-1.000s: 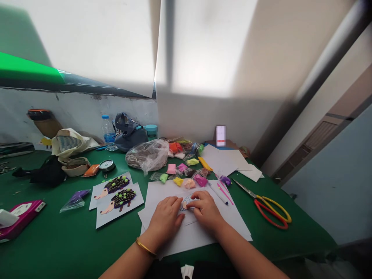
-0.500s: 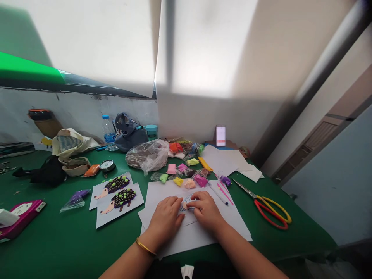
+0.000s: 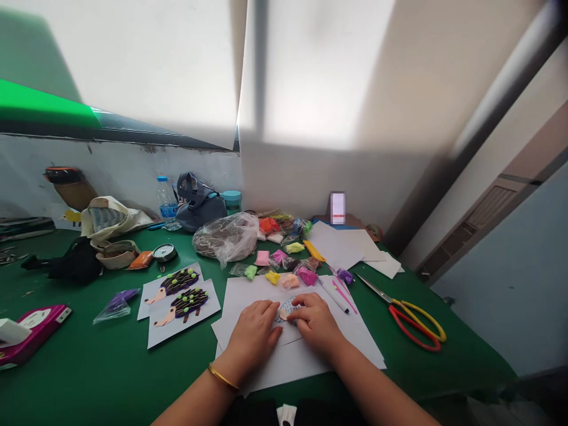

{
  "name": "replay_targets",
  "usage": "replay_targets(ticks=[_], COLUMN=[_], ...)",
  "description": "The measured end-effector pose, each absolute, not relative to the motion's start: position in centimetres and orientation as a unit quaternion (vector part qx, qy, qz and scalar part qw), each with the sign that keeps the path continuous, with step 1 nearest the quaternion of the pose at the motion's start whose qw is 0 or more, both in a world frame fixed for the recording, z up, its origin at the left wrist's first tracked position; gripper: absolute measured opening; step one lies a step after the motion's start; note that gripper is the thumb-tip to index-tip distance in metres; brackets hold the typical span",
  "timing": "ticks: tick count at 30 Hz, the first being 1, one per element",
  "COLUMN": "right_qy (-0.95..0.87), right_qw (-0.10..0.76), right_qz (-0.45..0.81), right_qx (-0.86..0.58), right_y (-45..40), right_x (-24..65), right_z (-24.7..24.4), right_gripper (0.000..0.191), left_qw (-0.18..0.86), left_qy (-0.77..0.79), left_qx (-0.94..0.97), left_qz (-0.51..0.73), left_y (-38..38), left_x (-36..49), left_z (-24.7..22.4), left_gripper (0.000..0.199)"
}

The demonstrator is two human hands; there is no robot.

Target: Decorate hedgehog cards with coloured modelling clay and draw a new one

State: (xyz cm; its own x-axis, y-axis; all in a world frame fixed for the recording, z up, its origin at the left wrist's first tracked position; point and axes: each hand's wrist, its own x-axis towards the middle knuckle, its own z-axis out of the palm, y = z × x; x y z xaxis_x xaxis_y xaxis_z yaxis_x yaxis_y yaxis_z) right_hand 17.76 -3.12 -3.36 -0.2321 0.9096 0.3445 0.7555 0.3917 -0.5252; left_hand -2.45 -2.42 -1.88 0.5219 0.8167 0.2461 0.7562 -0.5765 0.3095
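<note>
White paper (image 3: 284,370) lies in front of me, and on it is a blue line drawing (image 3: 289,304) with a peach clay piece (image 3: 284,312) on its left part. My left hand (image 3: 256,331) rests flat on the paper beside the drawing, fingers extended, holding nothing. The fingers of my right hand (image 3: 316,322) are bent, their tips touching the peach clay from the right. Part of the drawing is hidden under that hand. Just beyond the hands sit a lump of peach clay (image 3: 291,281) and a yellow one (image 3: 272,277).
Hedgehog pictures (image 3: 189,302) lie to the left, scissors (image 3: 412,319) to the right. A marker (image 3: 335,297) and pink tools (image 3: 345,296) are beside my right hand. Bagged clay, a plastic bag (image 3: 226,236), a bottle (image 3: 165,204) and a phone (image 3: 338,208) stand or lie further back.
The fingertips of my right hand have shifted very slightly over the peach clay. My left hand stays in place.
</note>
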Motion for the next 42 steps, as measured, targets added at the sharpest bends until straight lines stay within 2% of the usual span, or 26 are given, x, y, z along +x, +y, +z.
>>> replay_targets(ticks=[4,10,16,23,28,35,42], right_qy=[-0.783,-0.781,-0.791,-0.779,-0.785,-0.785,-0.790], right_qw=[0.292,0.312,0.280,0.315,0.292,0.307,0.288], right_qz=[0.119,0.106,0.118,0.117,0.128,0.123,0.139], right_qx=[-0.536,-0.530,-0.532,-0.530,-0.531,-0.524,-0.523], right_y=[-3.36,-3.26,-3.27,-2.97,-3.14,-2.94,-3.09], right_x=[17.60,17.81,17.53,17.86,17.62,17.83,17.58], right_z=[-3.19,-3.24,-3.18,-3.56,-3.28,-3.48,-3.30], right_gripper=[0.039,0.049,0.042,0.048,0.042,0.049,0.044], left_qw=[0.079,0.079,0.074,0.070,0.073,0.071,0.073], left_qy=[0.451,0.448,0.444,0.444,0.446,0.446,0.452], left_qx=[0.868,0.869,0.867,0.871,0.868,0.869,0.869], left_qz=[0.191,0.195,0.211,0.199,0.206,0.202,0.188], left_y=[-2.35,-2.36,-2.34,-2.28,-2.29,-2.32,-2.42], left_x=[-2.47,-2.50,-2.56,-2.50,-2.45,-2.49,-2.45], left_z=[-2.10,-2.16,-2.39,-2.42,-2.29,-2.27,-2.03], left_gripper=[0.044,0.045,0.043,0.044,0.042,0.043,0.044])
